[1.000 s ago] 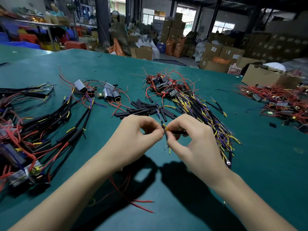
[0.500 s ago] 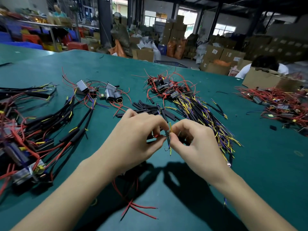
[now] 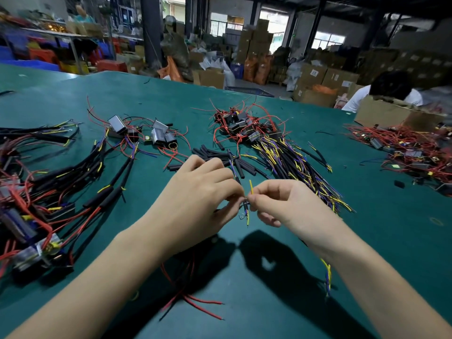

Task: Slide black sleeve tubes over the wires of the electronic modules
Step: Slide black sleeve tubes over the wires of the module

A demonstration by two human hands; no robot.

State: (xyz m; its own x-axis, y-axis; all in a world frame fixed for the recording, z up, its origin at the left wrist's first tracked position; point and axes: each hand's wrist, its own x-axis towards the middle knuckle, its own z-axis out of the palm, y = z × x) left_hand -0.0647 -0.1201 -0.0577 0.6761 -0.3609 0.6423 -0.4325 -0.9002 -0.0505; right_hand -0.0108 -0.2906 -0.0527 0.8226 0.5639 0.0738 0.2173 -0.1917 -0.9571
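We note left hand (image 3: 195,192) & right hand (image 3: 281,201) pinched together on thin wires (image 3: 247,211), near side of loose sleeve tubes (image 3: 220,155). Risk: splayed yellow strand (image 3: 250,185) misses the bore, snags.

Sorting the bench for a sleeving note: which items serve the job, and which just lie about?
Job: left hand, right hand, pinched wires, loose sleeve tubes, unsleeved modules.
Lying about: cardboard box, stray red wires.

A teal-green desk (image 3: 269,302) carries black sleeve tubes (image 3: 220,155), red loose wires (image 3: 200,302), and a pile of yellow, purple and black wires (image 3: 293,162). A single yellow wire (image 3: 251,185) rises between bare hands. Brown cardboard boxes (image 3: 325,79) stand behind.
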